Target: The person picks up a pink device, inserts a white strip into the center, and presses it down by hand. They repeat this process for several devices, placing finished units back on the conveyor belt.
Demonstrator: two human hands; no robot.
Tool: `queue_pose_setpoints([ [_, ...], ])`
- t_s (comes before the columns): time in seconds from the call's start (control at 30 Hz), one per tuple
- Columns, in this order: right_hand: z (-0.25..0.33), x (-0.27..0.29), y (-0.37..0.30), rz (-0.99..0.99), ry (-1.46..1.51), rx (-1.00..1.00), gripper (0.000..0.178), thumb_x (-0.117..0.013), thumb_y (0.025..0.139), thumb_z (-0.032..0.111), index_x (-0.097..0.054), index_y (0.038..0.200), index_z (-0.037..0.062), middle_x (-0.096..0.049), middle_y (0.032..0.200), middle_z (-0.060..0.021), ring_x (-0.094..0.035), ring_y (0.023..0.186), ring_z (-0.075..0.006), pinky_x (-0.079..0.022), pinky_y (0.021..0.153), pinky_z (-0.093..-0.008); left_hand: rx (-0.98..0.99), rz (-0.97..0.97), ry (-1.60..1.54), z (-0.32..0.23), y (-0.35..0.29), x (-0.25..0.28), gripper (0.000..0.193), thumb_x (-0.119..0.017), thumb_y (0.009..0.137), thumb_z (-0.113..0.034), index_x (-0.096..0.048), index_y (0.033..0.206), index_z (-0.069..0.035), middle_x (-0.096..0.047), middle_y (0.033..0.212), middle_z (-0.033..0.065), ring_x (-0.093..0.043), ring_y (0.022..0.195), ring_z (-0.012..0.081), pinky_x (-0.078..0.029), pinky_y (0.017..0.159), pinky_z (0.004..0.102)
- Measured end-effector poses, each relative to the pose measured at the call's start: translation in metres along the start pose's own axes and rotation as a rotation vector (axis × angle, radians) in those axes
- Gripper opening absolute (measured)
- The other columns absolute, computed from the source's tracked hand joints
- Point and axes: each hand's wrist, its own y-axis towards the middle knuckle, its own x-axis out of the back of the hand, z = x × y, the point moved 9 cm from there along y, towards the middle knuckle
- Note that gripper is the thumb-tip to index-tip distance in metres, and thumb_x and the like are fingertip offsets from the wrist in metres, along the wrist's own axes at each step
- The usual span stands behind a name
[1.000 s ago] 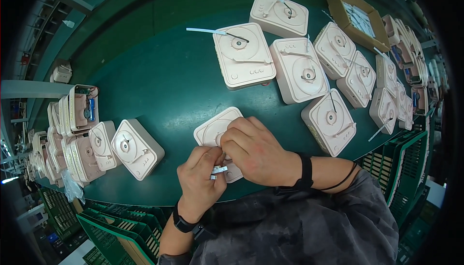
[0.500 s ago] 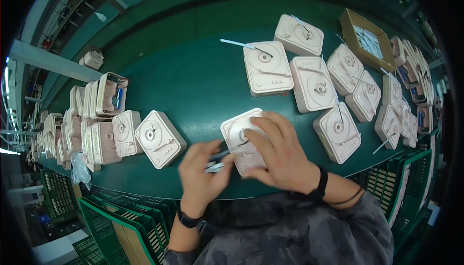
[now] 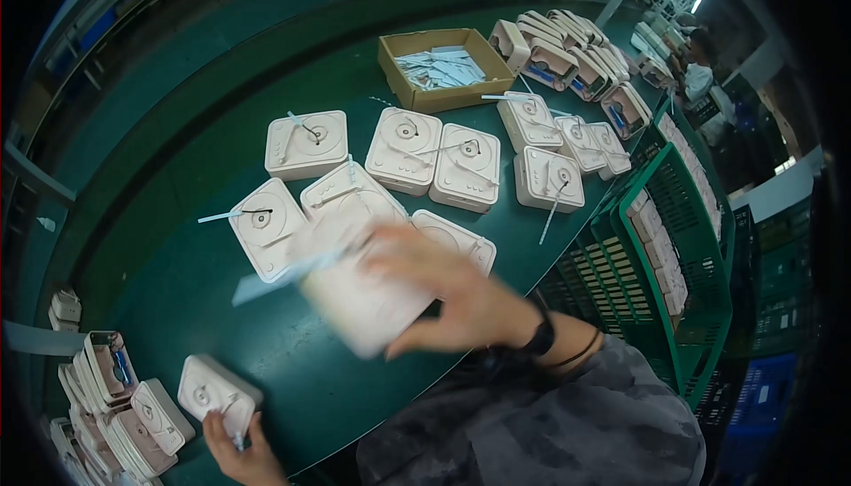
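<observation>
A bare stretch of green table [image 3: 297, 371] was left between the pale unit [image 3: 217, 387] at the left hand [image 3: 246, 455] and the carried unit [image 3: 359, 304] held in the right hand [image 3: 448, 287]. Beyond, passage was blocked by clustered units [image 3: 401, 158] and a carton [image 3: 456, 98]; the right side was hemmed by a green crate [image 3: 700, 282].

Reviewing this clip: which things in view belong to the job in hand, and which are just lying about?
Job in hand:
pink box with pale strip, in right hand;
second pink box, at left hand;
carton of strips, likely.

Apparently lying about:
blue crate;
green crate holding pink pieces.
</observation>
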Motion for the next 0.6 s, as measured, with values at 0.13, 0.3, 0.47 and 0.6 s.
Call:
queue_pose_setpoints([
  [0.13, -0.060, 0.116, -0.003, -0.323, -0.550, -0.129, 0.074, -0.093, 0.072, 0.029, -0.061, 0.133, 0.0019, -0.058, 0.142, -0.0200, -0.050, 0.138, -0.0382, -0.039, 0.116, -0.0454, 0.376, 0.288, -0.331, -0.012, -0.034, -0.031, 0.062, -0.093, 0.072, -0.024, -0.067, 0.124, -0.002, -0.066, 0.126, 0.0220, -0.066, 0.112, 0.0405, -0.055, 0.091, 0.0448],
  [0.3, -0.113, 0.210, -0.038, -0.482, -1.118, -0.408, 0.063, -0.084, 0.082, 0.029, -0.061, 0.133, -0.0003, -0.054, 0.145, -0.0230, -0.055, 0.130, -0.0385, -0.044, 0.109, -0.0449, 0.376, 0.316, -0.814, -0.073, 0.018, -0.048, 0.051, -0.091, 0.074, -0.012, -0.067, 0.117, -0.001, -0.071, 0.112, 0.0131, -0.070, 0.088, 0.0249, -0.056, 0.074, 0.0328],
  [0.47, -0.054, 0.142, -0.001, -0.519, -1.324, -0.195, 0.054, -0.081, 0.084, 0.021, -0.064, 0.130, 0.0003, -0.055, 0.144, -0.0221, -0.057, 0.127, -0.0366, -0.044, 0.109, -0.0435, 0.820, 0.524, -1.067, -0.060, -0.007, -0.064, 0.029, -0.082, 0.087, -0.009, -0.067, 0.111, 0.000, -0.071, 0.100, 0.0055, -0.061, 0.069, 0.0093, -0.049, 0.061, 0.0237],
  [0.6, 0.000, 0.002, 0.022, -0.128, -0.152, -0.115, 0.041, -0.075, 0.085, 0.003, -0.066, 0.125, 0.0003, -0.069, 0.124, -0.0146, -0.064, 0.119, -0.0293, -0.046, 0.107, -0.0390, 1.073, 0.667, -1.502, -0.065, -0.030, -0.078, 0.012, -0.071, 0.096, -0.007, -0.066, 0.105, -0.001, -0.067, 0.095, 0.0008, -0.050, 0.062, 0.0008, -0.040, 0.055, 0.0182],
])
